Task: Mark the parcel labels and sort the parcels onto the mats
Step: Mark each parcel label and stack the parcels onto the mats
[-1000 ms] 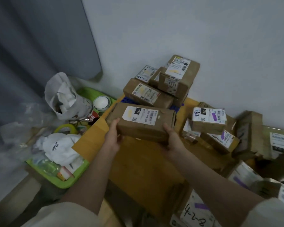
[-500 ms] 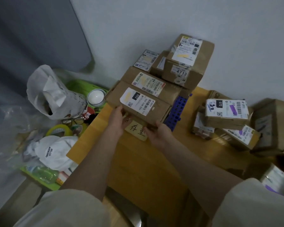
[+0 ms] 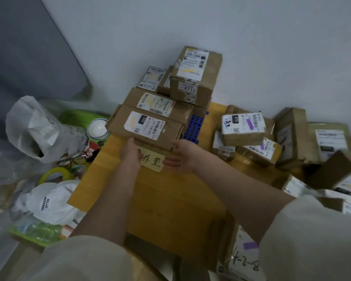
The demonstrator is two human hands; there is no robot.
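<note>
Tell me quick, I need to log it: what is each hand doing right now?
Left hand: open, fingertips at the 032 parcel's near edge, gripping nothing.
Right hand: open, empty, just clear of that parcel.

Both arms stretched forward and slightly inward from pale short sleeves, forearms bare. Left hand (image 3: 131, 154) seen from the back, fingers together and pointing away, tips hidden from the camera. Right hand (image 3: 183, 156) turned palm toward the left, fingers (image 3: 170, 161) loosely spread and pointing left, thumb uppermost. Both hands uncurled, gripping nothing, near each other with a small gap between. Wrists straight, elbows low near the bottom edge, right forearm crossing in diagonally from the lower right.
</note>
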